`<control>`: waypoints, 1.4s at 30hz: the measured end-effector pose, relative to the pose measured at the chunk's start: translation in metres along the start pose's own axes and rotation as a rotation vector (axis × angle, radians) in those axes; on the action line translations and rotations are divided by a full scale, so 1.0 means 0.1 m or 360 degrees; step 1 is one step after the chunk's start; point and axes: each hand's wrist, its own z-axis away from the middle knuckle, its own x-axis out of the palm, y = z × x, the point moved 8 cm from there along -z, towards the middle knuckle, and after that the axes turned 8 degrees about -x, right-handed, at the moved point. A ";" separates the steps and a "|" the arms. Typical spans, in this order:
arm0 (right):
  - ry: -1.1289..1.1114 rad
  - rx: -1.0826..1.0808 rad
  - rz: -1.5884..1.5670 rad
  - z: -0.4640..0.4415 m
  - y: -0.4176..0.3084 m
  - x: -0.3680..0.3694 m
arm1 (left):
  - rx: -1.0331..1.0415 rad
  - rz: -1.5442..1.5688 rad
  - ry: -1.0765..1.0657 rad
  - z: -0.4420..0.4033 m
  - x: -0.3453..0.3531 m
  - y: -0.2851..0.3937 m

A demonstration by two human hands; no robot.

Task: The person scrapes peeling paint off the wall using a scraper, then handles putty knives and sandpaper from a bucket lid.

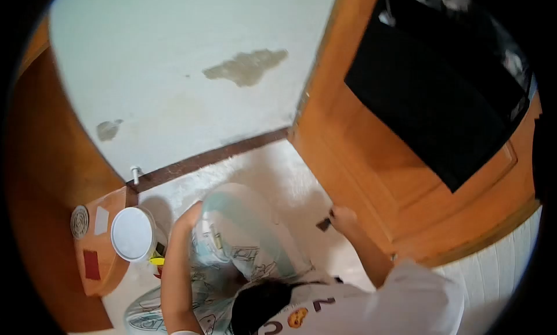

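My right hand (344, 218) is closed around a small scraper (324, 224) with a dark, flat blade, held low over the pale floor beside the wooden door. My left hand (192, 212) rests against my raised knee (232, 213) in patterned trousers; its fingers are hidden behind the knee. Left of that hand stands a white lidded bucket (132, 234), with a yellow-handled item (156, 260) beside it, partly hidden. In front of me, the white wall has a large bare patch (248, 68) and a smaller one (108, 130).
A wooden door (371, 178) with a black hanging bag (435, 91) stands at the right. At the left, a wooden board (110, 271) bears a round grille, a white rectangle and a dark red one. A white pipe stub (136, 174) juts out above the brown skirting (214, 159).
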 end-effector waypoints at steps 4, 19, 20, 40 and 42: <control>0.0128 0.0088 0.0007 0.10 0.15 -0.22 | -0.0038 -0.0253 0.0231 -0.11 0.01 0.06; 0.0863 -0.0461 -0.2529 -1.30 -1.19 -1.64 | 0.0002 -0.1067 0.0486 -0.18 0.51 0.31; 0.0802 -0.0476 -0.2633 -1.31 -1.19 -1.64 | -0.0012 -0.1055 0.0520 -0.26 0.49 0.21; 0.0847 -0.1766 -0.1402 -0.74 -3.31 -1.07 | -0.0014 0.0970 0.0637 0.50 0.40 -0.18; 0.0735 -0.1986 -0.1264 -0.31 -3.64 -0.99 | 0.0307 0.1746 0.0761 0.81 0.23 -0.26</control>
